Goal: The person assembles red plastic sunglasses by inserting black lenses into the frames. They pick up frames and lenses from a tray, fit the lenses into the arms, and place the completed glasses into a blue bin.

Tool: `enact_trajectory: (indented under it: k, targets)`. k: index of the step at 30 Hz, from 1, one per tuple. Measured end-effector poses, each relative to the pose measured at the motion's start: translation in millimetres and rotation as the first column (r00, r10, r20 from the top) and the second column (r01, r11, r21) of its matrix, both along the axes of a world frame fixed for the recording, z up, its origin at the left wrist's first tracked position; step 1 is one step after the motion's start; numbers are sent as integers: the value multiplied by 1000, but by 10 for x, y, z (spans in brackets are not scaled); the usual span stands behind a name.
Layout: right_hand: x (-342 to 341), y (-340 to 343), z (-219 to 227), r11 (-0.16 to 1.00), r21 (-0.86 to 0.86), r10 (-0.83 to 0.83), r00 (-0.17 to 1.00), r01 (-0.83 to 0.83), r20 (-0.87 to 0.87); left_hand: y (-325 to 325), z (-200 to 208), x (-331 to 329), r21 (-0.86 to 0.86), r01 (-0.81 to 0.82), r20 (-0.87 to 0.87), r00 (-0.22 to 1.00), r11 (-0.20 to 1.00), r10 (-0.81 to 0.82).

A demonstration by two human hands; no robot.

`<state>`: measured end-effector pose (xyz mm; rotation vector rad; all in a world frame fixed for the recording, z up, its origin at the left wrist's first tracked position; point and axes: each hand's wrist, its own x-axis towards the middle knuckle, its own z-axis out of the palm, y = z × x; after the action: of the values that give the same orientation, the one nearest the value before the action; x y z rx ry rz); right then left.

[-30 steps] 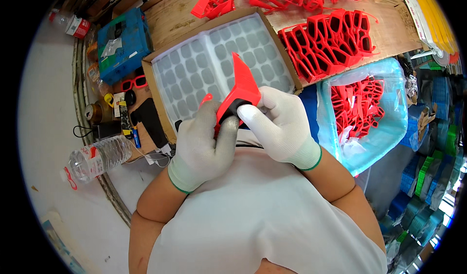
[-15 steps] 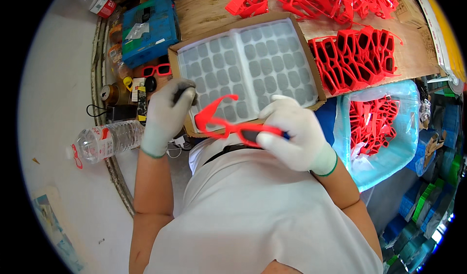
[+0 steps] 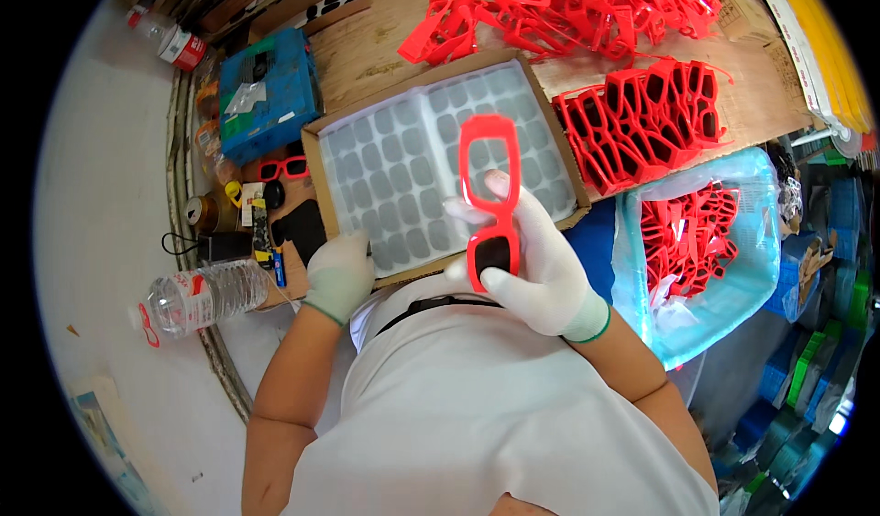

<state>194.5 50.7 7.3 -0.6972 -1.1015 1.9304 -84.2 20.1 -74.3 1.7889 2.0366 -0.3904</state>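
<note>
My right hand (image 3: 547, 273), in a white glove with a green cuff, holds a red sunglasses frame (image 3: 505, 206) over the box, tilted on end. Its lower rim has a dark lens (image 3: 492, 254), my thumb against it; the upper rim is see-through, showing what lies behind. My left hand (image 3: 341, 270), gloved alike, is closed at the near left corner of the cardboard box (image 3: 587, 206). Its fingertips are mostly hidden, so what they hold cannot be made out. Inside the box, rows of dark lenses (image 3: 401, 193) lie under a pale translucent sheet.
Red frames lie in a loose pile (image 3: 587, 7) and a stacked row (image 3: 642, 122). More fill a blue-lined bin (image 3: 765, 241) at right. Leftward are a blue case (image 3: 270, 94), red sunglasses (image 3: 284, 168), a cutter (image 3: 261, 232), a black flat piece (image 3: 302, 230) and a bottle (image 3: 206, 296).
The red frame has turned from lying sideways to standing on end in my right hand. My left hand has moved down to the box's near left corner. The whole view has shifted slightly.
</note>
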Motion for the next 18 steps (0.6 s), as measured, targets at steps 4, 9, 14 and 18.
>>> enact_trajectory:
  k: [4, 9, 14, 18]
  targets:
    - [55, 19, -38, 1000, -1, 19, 990, -19, 141, 115, 829, 271, -62, -217, 814, 553, 974, 175]
    - [-112, 33, -66, 943, 307, -13, 906, -130, 422, 63, 950, 722, -32, -426, 982, 153, 904, 106]
    - [39, -35, -160, 994, 81, 44, 958, -69, 283, 102, 845, 747, -267, -402, 953, -243, 876, 179]
    - [105, 9, -85, 984, 45, 151, 945, -171, 290, 121, 841, 716, -408, -249, 879, -368, 878, 304]
